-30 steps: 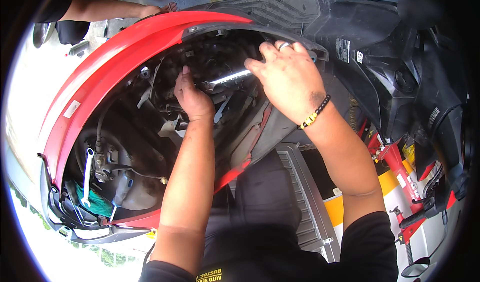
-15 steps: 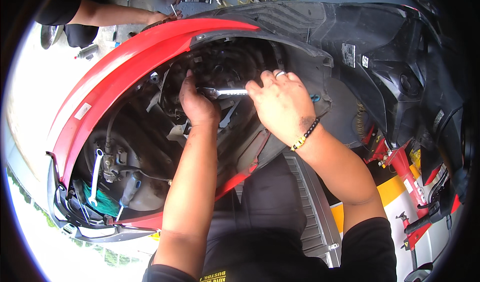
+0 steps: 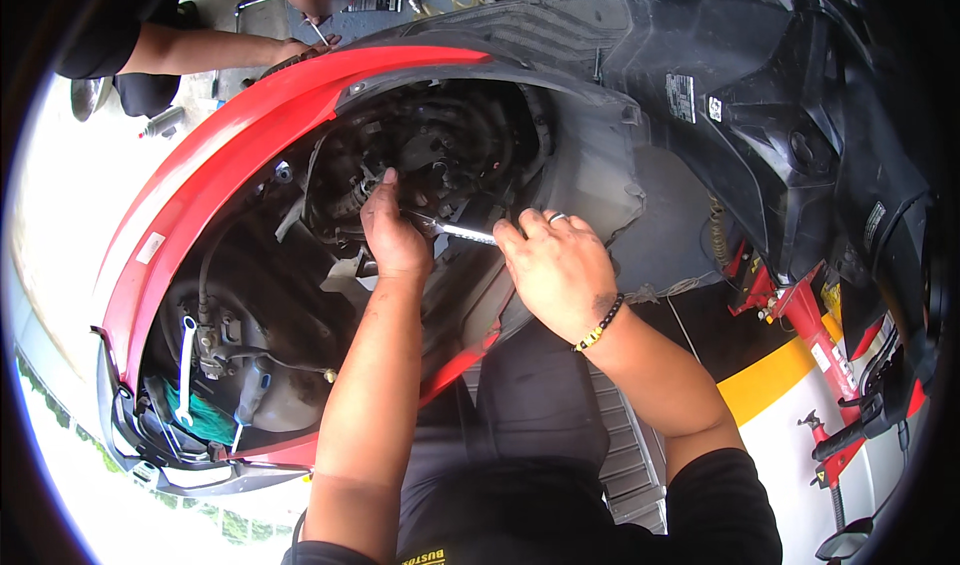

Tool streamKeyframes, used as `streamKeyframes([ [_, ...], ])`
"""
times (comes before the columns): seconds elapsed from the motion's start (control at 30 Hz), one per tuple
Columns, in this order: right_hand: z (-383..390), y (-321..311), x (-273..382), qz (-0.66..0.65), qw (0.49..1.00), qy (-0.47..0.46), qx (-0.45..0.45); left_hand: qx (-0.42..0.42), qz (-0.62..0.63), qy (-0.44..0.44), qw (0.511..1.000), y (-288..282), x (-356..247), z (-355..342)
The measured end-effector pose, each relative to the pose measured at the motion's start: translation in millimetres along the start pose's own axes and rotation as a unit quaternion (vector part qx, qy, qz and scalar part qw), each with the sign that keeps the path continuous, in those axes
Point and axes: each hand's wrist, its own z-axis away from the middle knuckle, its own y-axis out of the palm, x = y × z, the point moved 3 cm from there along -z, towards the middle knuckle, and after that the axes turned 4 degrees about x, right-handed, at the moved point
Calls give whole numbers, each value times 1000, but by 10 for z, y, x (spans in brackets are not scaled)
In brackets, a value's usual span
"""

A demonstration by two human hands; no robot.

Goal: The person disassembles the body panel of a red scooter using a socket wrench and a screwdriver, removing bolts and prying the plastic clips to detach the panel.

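My right hand (image 3: 555, 270) grips the silver handle of a wrench (image 3: 465, 231) inside the dark engine bay (image 3: 450, 140) of a red-and-black scooter body. My left hand (image 3: 397, 230) is curled at the wrench's head, thumb raised against the mechanism, with its fingertips partly hidden. The red body panel (image 3: 200, 165) arches over the opening. A loose combination wrench (image 3: 187, 370), a blue-grey screwdriver (image 3: 252, 395) and a green cloth (image 3: 205, 415) lie in the lower left of the opening.
A co-worker's hands (image 3: 310, 5) hold a thin tool beyond the red panel, near scattered tools on the floor. Black bodywork (image 3: 760, 135) fills the upper right. A red jack-like metal stand (image 3: 815, 345) stands at the right, beside grey slatted metal (image 3: 630, 465) below me.
My right hand has swung down toward me, turning the wrench handle from angled upward to angled downward. My left hand has moved slightly down. The co-worker's upper hand has shifted.
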Motion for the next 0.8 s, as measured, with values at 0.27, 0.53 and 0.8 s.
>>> streamKeyframes([
  [0.27, -106, -60, -65, 2, 999, -13, -30, -14, 63, 6, 998, -51, 31, -21],
  [0.53, -120, -204, -65, 36, 996, -13, 81, 12, -177, 63, 982, -438, -3, -185],
  [0.8, 129, -276, -402, 100, 994, -15, -51, 11, -267, 66, 961, -76, -45, 137],
])
